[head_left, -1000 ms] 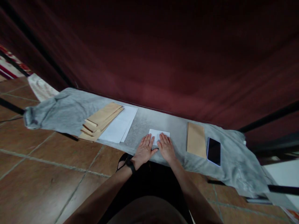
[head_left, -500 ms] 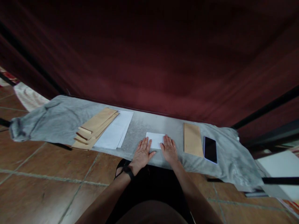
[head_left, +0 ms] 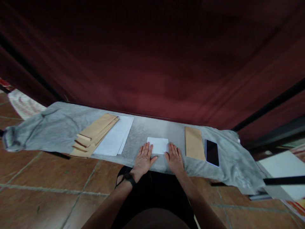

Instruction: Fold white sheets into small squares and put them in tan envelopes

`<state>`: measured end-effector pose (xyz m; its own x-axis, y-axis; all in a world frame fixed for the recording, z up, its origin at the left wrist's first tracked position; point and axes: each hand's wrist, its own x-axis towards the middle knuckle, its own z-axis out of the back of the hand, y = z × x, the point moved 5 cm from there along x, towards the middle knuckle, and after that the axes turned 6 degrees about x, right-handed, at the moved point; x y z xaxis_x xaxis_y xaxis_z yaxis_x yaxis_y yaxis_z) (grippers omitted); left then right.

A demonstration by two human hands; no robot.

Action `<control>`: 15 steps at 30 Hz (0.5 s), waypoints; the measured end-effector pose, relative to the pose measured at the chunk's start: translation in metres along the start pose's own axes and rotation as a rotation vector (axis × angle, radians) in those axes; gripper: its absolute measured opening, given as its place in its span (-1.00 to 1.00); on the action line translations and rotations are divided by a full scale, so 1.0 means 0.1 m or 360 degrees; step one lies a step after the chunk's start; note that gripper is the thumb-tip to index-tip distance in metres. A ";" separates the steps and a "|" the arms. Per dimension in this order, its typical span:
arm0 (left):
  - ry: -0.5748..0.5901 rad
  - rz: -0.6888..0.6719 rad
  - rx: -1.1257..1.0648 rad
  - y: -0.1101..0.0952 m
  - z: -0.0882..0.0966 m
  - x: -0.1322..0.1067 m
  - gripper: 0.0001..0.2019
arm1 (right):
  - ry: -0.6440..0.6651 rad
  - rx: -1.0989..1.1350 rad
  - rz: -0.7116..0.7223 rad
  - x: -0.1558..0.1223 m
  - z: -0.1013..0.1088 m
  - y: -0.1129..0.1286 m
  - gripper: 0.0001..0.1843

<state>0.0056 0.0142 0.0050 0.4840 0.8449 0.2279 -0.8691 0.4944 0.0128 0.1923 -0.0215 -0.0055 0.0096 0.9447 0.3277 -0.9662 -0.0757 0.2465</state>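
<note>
A small folded white sheet of paper point(head_left: 157, 145) lies flat on the grey cloth in front of me. My left hand point(head_left: 143, 159) rests palm down, its fingertips over the paper's left edge and its thumb stretched out below. Flat beside the right edge of the paper lies my right hand point(head_left: 175, 158), fingers extended and thumb near the corner. Neither hand grips anything. Left of my hands, several brown paper envelopes point(head_left: 97, 128) are fanned out, partly covering some white sheets point(head_left: 111, 140). To the right lies another brown envelope point(head_left: 194, 143), possibly a small stack.
A phone point(head_left: 212, 153) with a dark screen lies right of the single envelope. Grey cloth point(head_left: 59, 124) covers the narrow bench. Behind it hangs a dark red curtain point(head_left: 152, 79), with black bars point(head_left: 271, 105) at the sides. Tiled floor point(head_left: 57, 171) shows below.
My right hand has slid slightly right, off the top of the paper to its edge. My left hand stays nearly in place. The whole view has shifted a little.
</note>
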 end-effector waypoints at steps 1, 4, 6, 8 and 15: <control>-0.0005 0.0000 0.0004 0.00 0.00 0.00 -0.31 | 0.0006 0.0018 0.0018 -0.02 0.01 0.04 -0.40; -0.0020 -0.0005 0.0001 0.00 0.01 0.00 -0.31 | 0.0055 0.0101 0.0138 -0.09 0.00 0.21 -0.41; -0.0019 -0.0007 -0.0006 0.01 0.01 0.00 -0.31 | 0.0073 0.0141 0.0199 -0.15 0.00 0.30 -0.42; -0.0017 -0.0004 -0.0017 0.02 0.01 0.00 -0.31 | 0.0063 0.0153 0.0213 -0.21 0.02 0.33 -0.42; -0.0025 0.0058 -0.0056 -0.06 0.03 0.04 -0.36 | 0.0007 0.0104 0.0192 -0.39 0.11 0.22 -0.45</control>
<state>0.0123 0.0137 0.0086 0.4500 0.8594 0.2427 -0.8820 0.4703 -0.0303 0.1733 -0.0638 -0.0026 -0.1069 0.9288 0.3549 -0.9414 -0.2094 0.2646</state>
